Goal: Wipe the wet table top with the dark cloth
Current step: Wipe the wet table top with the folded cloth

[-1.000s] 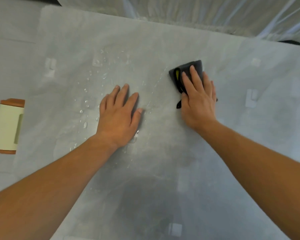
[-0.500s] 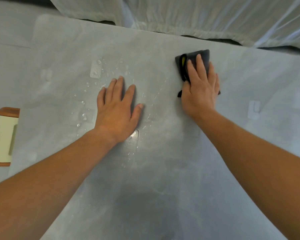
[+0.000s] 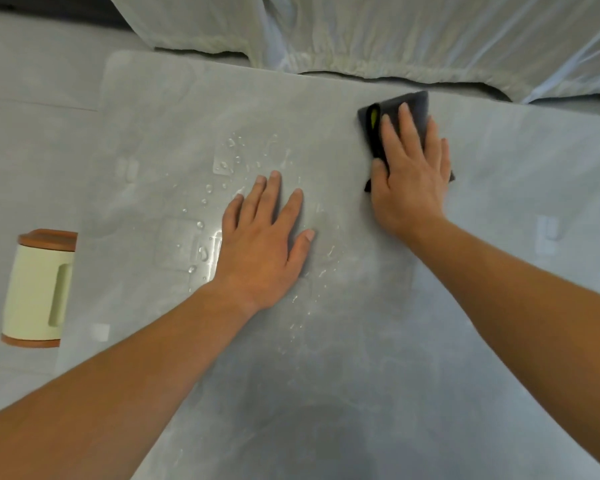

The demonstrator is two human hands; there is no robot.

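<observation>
Pale bedding (image 3: 395, 39) hangs beyond the far edge of the smooth grey stone-look table top (image 3: 361, 341), where the folded dark grey cloth with a yellow tag (image 3: 413, 105) lies near that edge, well right of the water droplets (image 3: 222, 188). To wipe well, the cloth should be pressed flat and swept left through the beads in overlapping passes, I'd say. The right hand (image 3: 409, 181) lies open, palm down on the cloth, while the left hand (image 3: 264, 244) rests flat, fingers spread, among the droplets.

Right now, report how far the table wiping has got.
Done: the table top around the right hand shows no droplets. In hand: that hand presses the dark cloth flat near the far edge. Left: water droplets beside and beyond the flat left hand.
</observation>
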